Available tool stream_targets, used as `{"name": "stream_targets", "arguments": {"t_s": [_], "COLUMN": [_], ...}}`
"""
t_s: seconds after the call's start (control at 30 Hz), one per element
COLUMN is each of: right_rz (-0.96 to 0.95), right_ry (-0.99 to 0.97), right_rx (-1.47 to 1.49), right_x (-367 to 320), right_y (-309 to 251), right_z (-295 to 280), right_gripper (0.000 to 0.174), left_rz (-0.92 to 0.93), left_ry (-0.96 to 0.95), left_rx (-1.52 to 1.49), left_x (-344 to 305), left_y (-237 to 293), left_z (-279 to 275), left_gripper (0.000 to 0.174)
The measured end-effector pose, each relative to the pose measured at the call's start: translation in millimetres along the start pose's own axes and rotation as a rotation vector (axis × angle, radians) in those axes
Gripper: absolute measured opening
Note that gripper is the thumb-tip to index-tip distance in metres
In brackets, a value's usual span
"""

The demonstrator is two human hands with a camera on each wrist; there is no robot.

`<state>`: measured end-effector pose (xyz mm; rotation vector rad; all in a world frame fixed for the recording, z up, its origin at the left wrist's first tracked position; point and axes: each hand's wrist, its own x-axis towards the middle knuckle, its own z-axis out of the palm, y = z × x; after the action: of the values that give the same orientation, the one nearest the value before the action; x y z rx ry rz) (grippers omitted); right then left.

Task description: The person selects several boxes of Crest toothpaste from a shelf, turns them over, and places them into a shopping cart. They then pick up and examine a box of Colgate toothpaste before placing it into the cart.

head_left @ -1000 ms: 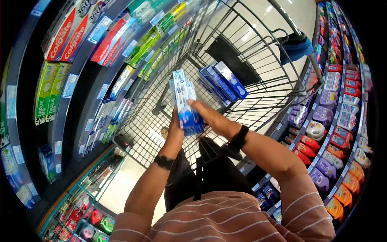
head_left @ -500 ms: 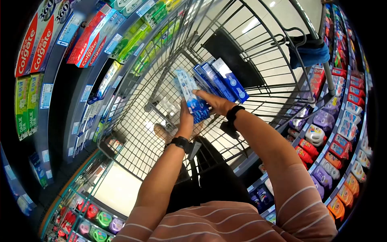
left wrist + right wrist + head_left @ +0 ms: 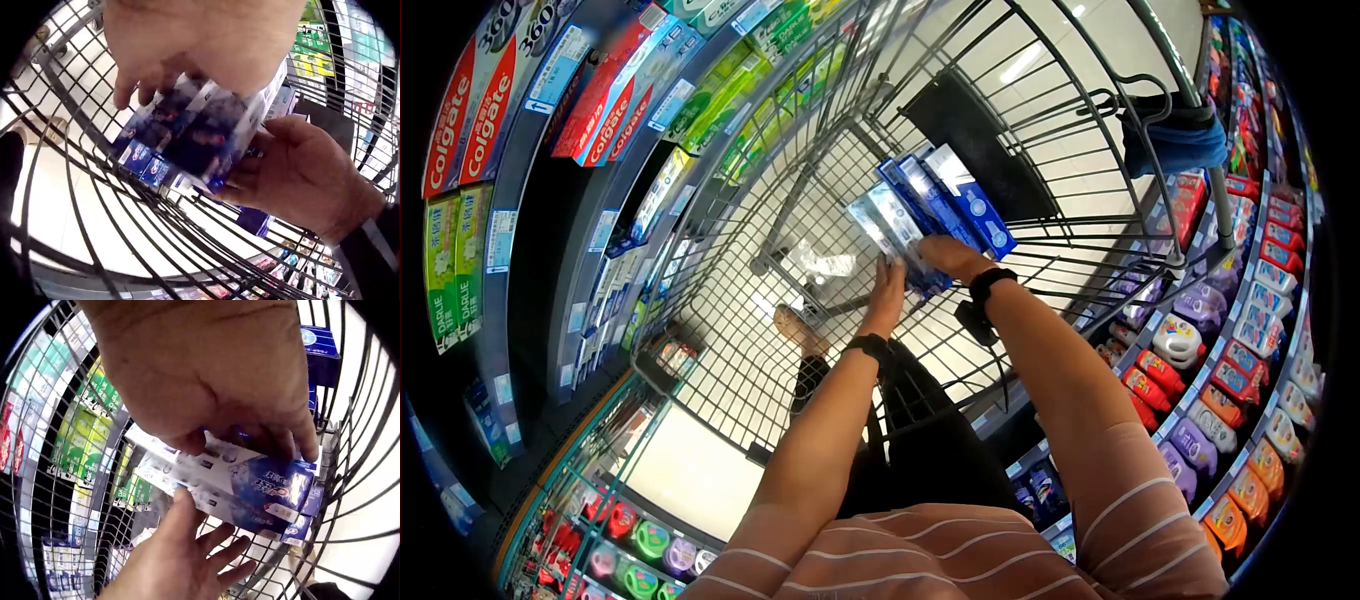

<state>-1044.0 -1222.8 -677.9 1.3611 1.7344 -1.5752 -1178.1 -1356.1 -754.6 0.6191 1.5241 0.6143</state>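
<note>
Two long blue-and-white toothpaste boxes lie side by side between the hands inside the wire shopping cart. My right hand grips them from above, thumb on one side and fingers on the other, seen closely in the right wrist view. My left hand is at their other side. In the right wrist view its thumb touches the near toothpaste box, while its other fingers spread loosely below. Against them on the right stand several more blue boxes. The left wrist view shows their dark blue sides, partly blurred.
Cart wires surround the hands, with a black panel at the cart's upper side. Blue cloth hangs by its handle. Toothpaste shelves line the left; bottles line the right.
Both hands have lowered the toothpaste boxes into the cart and moved them right, up beside the other blue boxes. The left hand's hold has loosened.
</note>
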Motion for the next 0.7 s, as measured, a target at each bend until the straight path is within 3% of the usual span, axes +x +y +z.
{"name": "stream_targets", "arguments": {"t_s": [0.07,0.13,0.23,0.33,0.43,0.5,0.53,0.6,0.7], "right_rz": [-0.077,0.316,0.215,0.274,0.306,0.405,0.4,0.395,0.126], "right_ry": [0.212,0.372,0.376,0.381,0.441,0.425,0.431,0.474,0.435], "right_rx": [-0.225,0.056,-0.062,-0.165,-0.246,-0.217,-0.289,-0.289,-0.156], "right_x": [7,6,-9,-7,3,-12,-12,-17,-33], "right_y": [10,-12,-21,-23,-12,-41,-42,-48,-60], "right_z": [13,16,11,14,25,12,11,5,-11], "right_gripper": [0.054,0.054,0.054,0.057,0.058,0.059,0.063,0.065,0.063], "left_rz": [-0.032,-0.063,-0.09,0.073,0.028,-0.099,-0.161,-0.051,0.068], "left_ry": [-0.051,-0.097,-0.047,-0.005,-0.028,-0.111,-0.104,-0.068,-0.107], "left_rx": [-0.059,-0.115,0.096,0.145,0.143,0.168,0.199,0.268,0.218], "left_x": [-5,-9,1,2,21,10,6,3,-11], "left_y": [22,45,37,28,2,39,53,60,88], "left_z": [-4,-11,-5,-3,0,-12,-17,-31,-61], "left_gripper": [0.08,0.077,0.07,0.069,0.07,0.073,0.074,0.07,0.065]}}
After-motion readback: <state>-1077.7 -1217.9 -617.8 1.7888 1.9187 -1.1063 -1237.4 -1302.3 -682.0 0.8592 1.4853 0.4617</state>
